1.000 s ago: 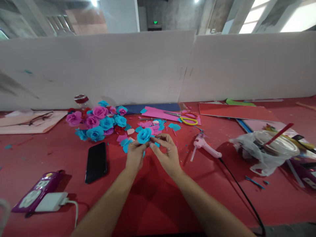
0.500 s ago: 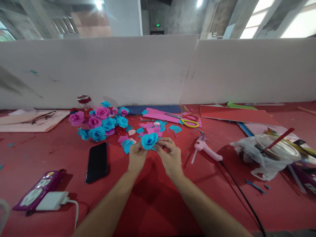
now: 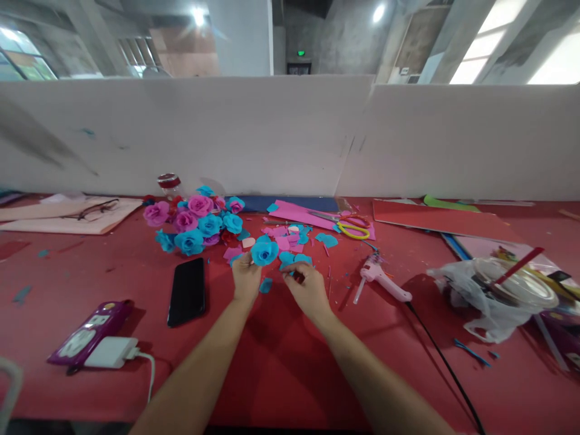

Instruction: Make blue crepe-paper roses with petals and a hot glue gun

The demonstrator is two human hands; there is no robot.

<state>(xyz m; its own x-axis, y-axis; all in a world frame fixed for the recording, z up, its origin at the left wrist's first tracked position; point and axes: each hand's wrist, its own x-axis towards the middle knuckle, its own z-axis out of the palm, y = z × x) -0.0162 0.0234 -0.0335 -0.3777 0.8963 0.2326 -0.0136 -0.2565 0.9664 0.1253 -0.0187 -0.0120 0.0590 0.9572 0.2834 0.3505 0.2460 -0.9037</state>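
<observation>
My left hand (image 3: 247, 278) is closed around the underside of a blue paper rose (image 3: 264, 251), which faces up toward me above the table. To its right, my right hand (image 3: 308, 287) has thumb and forefinger drawn together beside blue paper petals (image 3: 296, 260); whether a petal is pinched between the fingertips is hard to see. A single blue petal (image 3: 266, 285) lies between the two hands. Pink paper pieces (image 3: 285, 241) are scattered just beyond them. A pink glue gun (image 3: 385, 281) rests to the right of my right hand.
A bunch of paper roses (image 3: 194, 223) stands at the left, behind a black phone (image 3: 187, 292). Yellow-and-red scissors (image 3: 353, 229) lie on pink paper. A purple power strip (image 3: 90, 332) with a white charger is front left; a plastic bag (image 3: 480, 302) with a lidded bowl sits right.
My hands have moved apart: the left keeps the blue rose, while the right has come off it toward the petals. The whole view has shifted slightly.
</observation>
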